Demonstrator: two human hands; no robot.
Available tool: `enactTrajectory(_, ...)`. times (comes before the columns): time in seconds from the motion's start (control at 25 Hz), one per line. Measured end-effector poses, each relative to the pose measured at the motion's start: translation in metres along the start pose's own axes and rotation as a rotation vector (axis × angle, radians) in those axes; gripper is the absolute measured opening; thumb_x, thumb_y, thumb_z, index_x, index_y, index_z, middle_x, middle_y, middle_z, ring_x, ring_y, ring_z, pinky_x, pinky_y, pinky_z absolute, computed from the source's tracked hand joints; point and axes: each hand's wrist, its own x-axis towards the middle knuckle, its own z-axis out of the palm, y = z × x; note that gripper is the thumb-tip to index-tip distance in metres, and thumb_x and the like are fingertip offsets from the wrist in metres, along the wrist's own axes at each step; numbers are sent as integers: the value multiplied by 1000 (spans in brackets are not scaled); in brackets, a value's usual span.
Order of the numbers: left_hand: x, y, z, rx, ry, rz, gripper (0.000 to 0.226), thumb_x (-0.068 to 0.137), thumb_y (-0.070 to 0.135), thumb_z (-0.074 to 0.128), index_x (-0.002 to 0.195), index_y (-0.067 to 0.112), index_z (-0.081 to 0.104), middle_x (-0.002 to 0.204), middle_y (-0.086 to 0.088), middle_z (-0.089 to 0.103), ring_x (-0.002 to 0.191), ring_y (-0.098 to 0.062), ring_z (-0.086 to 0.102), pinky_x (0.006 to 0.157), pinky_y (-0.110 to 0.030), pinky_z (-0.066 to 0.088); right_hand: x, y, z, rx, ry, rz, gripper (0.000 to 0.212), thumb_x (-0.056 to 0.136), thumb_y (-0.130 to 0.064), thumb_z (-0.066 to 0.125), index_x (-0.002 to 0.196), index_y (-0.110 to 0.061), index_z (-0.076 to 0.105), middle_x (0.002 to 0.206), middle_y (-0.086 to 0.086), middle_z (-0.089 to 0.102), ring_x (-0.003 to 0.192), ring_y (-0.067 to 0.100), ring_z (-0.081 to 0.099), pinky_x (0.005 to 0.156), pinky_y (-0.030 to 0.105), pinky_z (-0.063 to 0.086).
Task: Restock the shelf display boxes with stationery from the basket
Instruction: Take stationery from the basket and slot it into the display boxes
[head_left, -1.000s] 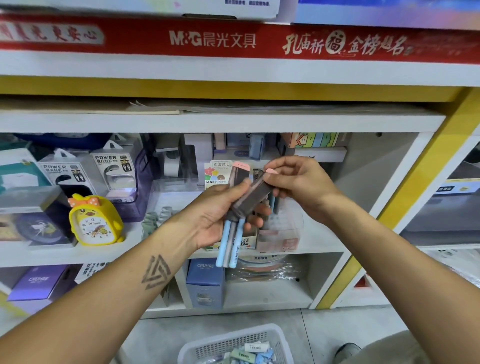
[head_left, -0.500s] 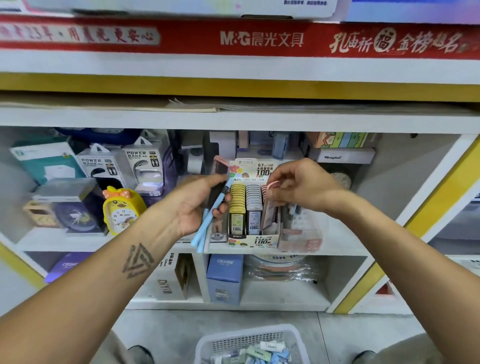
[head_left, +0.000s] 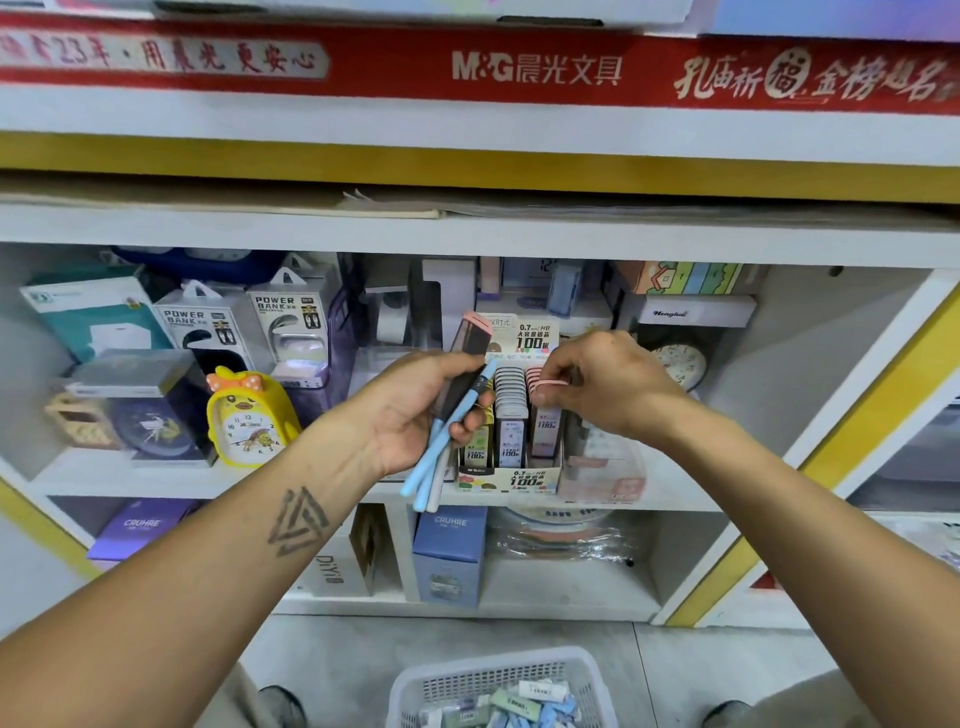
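The right hand (head_left: 602, 384) pinches a pink lead case (head_left: 549, 385) into the nearly full display box (head_left: 511, 475); the left hand (head_left: 421, 410) grips pens (head_left: 441, 457); the basket (head_left: 498, 686) still holds more

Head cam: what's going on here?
A person is restocking a lead-refill display box on the shelf. The right hand pinches a pink-capped case at the box's right-hand row. The left hand grips a spare pink-capped case plus blue pens. The white basket sits on the floor below.

White perforated plastic basket (head_left: 415, 691)
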Motion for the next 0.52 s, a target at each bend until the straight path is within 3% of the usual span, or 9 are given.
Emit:
enactTrajectory(0.12,0,-2,4,-4,-36,2,12,96,17,55,91,8,61,68,-8,57,46,-15,47,36,-20,35,-1,1,3,-164,-16,-16,21,89,-48,70,95,-28,74,92,-12,67,88,17,61,72,33,46)
enactTrajectory(0.2,1,-4,7,6,-77,-3,10,96,14,54,91,7,60,69,-10,57,46,-16,47,36,-19,34,0,3,2,-96,79,-17,16,95,-38,65,98,-25,75,95,-9,70,88,18,63,78,35,51)
enactTrajectory(0.28,2,-6,10,33,-129,-7,10,95,13,56,89,6,60,70,-11,57,46,-16,47,36,-19,34,2,2,0,248,160,56,14,98,-29,61,97,-24,74,86,-8,73,78,15,65,73,31,52)
enactTrajectory(0.36,2,-8,12,80,-183,-16,9,94,12,59,90,5,63,71,-13,57,46,-17,47,36,-19,34,1,-2,-2,655,107,147,13,99,-30,62,97,-24,73,69,-12,71,62,7,62,59,24,49)
enactTrajectory(0.52,2,-9,15,191,-273,-74,9,88,17,68,90,8,70,75,-14,58,47,-16,47,38,-21,34,-2,-6,-4,993,-13,204,12,89,-16,75,94,-6,73,65,-1,69,50,10,53,43,19,39)
